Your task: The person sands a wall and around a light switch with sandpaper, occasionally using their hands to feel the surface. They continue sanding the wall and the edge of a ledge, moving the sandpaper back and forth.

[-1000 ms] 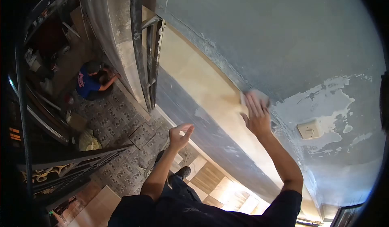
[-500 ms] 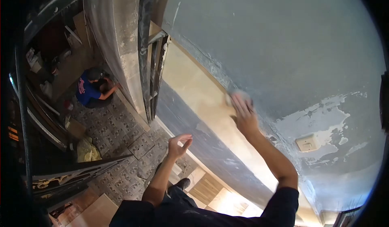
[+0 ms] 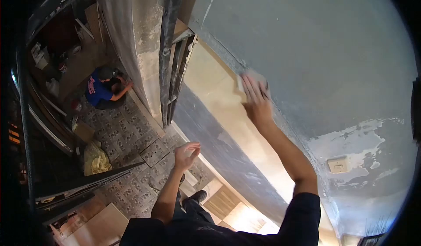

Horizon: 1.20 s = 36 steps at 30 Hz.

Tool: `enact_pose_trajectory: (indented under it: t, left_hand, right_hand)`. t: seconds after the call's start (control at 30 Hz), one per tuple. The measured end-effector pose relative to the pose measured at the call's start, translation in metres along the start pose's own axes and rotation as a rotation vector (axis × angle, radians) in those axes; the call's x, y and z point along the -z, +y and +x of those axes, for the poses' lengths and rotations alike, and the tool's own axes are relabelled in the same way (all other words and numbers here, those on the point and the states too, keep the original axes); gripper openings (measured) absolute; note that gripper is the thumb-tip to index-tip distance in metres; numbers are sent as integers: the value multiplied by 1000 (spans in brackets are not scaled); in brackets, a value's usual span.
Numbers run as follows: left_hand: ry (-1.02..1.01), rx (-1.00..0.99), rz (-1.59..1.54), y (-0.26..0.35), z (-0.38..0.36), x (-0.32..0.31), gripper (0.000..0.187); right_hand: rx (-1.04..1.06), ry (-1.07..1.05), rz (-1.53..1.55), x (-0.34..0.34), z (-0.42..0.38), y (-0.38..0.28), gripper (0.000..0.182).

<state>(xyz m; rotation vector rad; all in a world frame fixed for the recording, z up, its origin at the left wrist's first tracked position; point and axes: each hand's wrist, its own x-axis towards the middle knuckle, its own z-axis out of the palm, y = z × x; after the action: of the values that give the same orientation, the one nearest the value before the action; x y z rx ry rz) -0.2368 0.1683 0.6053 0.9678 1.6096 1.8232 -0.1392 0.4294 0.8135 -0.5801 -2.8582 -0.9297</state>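
My right hand (image 3: 258, 102) is pressed against the grey wall (image 3: 315, 70), fingers pointing up the seam where the grey surface meets a cream band (image 3: 219, 88). Under its fingers lies a pale, flat piece of sandpaper (image 3: 240, 83), mostly covered by the hand. Lower down, my left hand (image 3: 186, 156) hangs in the air in front of the wall's grey lower part (image 3: 210, 129). Its fingers are curved, the thumb stands apart, and nothing is in it.
A light switch (image 3: 338, 165) sits on the wall amid patchy white plaster (image 3: 351, 140). A metal frame (image 3: 175, 70) stands at the wall's end. On the tiled floor (image 3: 118, 132), a person in a blue shirt (image 3: 103, 90) crouches near a yellowish plastic bag (image 3: 96, 160).
My right hand has slid up along the seam with the sandpaper. My left hand has shifted slightly left and up. The view has turned a little, moving the wall and frame rightward.
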Motion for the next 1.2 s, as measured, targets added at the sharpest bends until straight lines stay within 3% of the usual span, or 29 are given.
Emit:
enact_pose_trajectory:
  t: [0.1,0.27,0.33,0.4,0.5,0.57,0.6,0.67,0.73,0.8,0.83,0.87,0.93,1.03,1.1,1.13,1.2]
  left_hand:
    - [59,-46,-54,5,2,6,32]
    - [49,47,-86,-10,-6,13,31]
    - [71,62,-78,-16,-5,19,29]
    - [102,32,-65,-10,6,29,27]
    - [140,-14,-40,-6,17,38,23]
    - [183,45,-119,-9,13,46,50]
    - [192,67,-153,-7,12,48,51]
    - [183,82,-166,-5,11,55,51]
    - [181,98,-182,-10,9,53,52]
    - [236,127,-259,-24,10,53,33]
    - [231,121,-254,-31,11,53,33]
    - [241,130,-255,-32,18,50,33]
    - [248,82,-180,-32,27,46,32]
    - [245,39,-168,-11,34,47,29]
    - [242,70,-205,-15,29,52,28]
    - [254,96,-261,-17,26,51,27]
    - [244,145,-283,-20,21,49,26]
  right_hand:
    - [-66,-27,179,30,6,-2,90]
    - [-88,-104,-132,28,-86,11,86]
    - [-19,-112,-160,19,-58,11,80]
    - [104,13,-323,-7,9,4,74]
    - [78,89,-407,-6,100,-17,70]
    - [50,19,-175,11,102,-23,71]
    - [62,68,-261,10,81,-14,74]
    - [-29,-43,40,25,22,-8,78]
    - [-66,-128,-115,29,-32,1,82]
    - [-29,-134,-94,24,-25,2,77]
    - [10,-132,-77,20,-15,5,73]
    - [100,36,-313,-4,11,7,67]
    - [204,-17,-511,3,82,-12,68]
    - [91,170,-212,-10,142,-34,71]
    - [67,167,77,-3,111,-30,75]
    - [13,134,-180,-5,83,-29,84]
    - [-91,-73,81,18,15,-23,90]
